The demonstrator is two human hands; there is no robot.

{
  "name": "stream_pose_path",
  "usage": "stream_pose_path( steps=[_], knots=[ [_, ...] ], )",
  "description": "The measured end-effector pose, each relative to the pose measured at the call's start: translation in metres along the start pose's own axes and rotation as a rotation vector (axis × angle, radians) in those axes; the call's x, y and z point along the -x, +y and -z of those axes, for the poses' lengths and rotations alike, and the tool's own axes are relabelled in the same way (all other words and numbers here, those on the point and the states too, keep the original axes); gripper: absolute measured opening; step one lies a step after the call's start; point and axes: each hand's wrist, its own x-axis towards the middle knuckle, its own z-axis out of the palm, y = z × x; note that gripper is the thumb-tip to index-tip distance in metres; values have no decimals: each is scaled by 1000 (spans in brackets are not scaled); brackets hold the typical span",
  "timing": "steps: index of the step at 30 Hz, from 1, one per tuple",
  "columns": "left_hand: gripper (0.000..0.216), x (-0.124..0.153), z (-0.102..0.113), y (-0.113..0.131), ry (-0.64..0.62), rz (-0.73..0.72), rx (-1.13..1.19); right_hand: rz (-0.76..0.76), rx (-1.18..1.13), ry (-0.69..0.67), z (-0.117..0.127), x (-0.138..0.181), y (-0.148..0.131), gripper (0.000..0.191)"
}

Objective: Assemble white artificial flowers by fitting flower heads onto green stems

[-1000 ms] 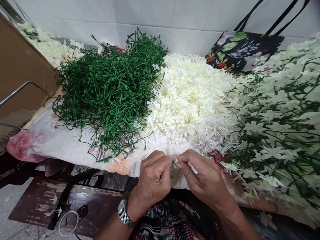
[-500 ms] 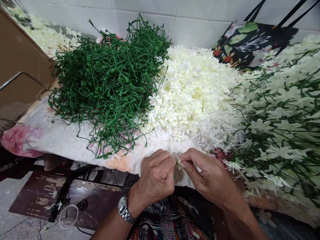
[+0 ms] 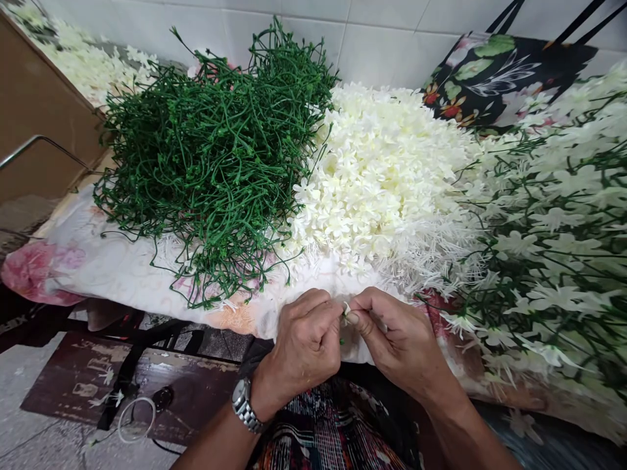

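My left hand (image 3: 308,339), with a metal watch at its wrist, is closed in a pinch near the cloth's front edge. A bit of green stem (image 3: 341,341) shows just below its fingers; most of it is hidden in the hand. Thumb and forefinger of my right hand (image 3: 392,333) pinch a small white flower part (image 3: 347,308), right at the left fingertips. Beyond the hands lie a heap of green plastic stems (image 3: 210,150) and, right of it, a pile of loose white artificial flowers (image 3: 377,170). Thin white stamens (image 3: 435,261) lie at that pile's front.
Assembled white flowers on green stems (image 3: 548,241) fill the right side. A black floral bag (image 3: 504,78) leans on the tiled wall. A cardboard box (image 3: 44,111) stands left. Below the floral cloth (image 3: 117,274) is a brown wooden bench (image 3: 186,391) with a white ring (image 3: 136,421).
My fingertips have shifted slightly, and more of the white flower part shows between them. The view has tilted a little; the heaps lie as before.
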Motion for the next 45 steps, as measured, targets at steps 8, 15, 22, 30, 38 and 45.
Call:
stream_pose_path(
  steps=[8, 15, 22, 30, 38, 45],
  knots=[
    [26, -1, 1, 0, 17, 71, 95, -26, -51, 29, -1, 0, -2, 12],
    [21, -3, 5, 0, 59, 166, 315, 34, -89, 72, 6, 4, -3, 4],
    [21, -4, 5, 1, 43, 167, 342, 38, -93, 53, 8, 5, -3, 7],
    [21, 0, 3, -2, 64, 83, 315, 89, -41, 85, 4, 5, -2, 8],
    [22, 3, 3, -5, 40, 36, 245, 166, 104, 49, 5, 3, -7, 11],
    [23, 3, 1, -4, 82, 31, 184, 166, 138, 85, -4, 3, -6, 14]
  ],
)
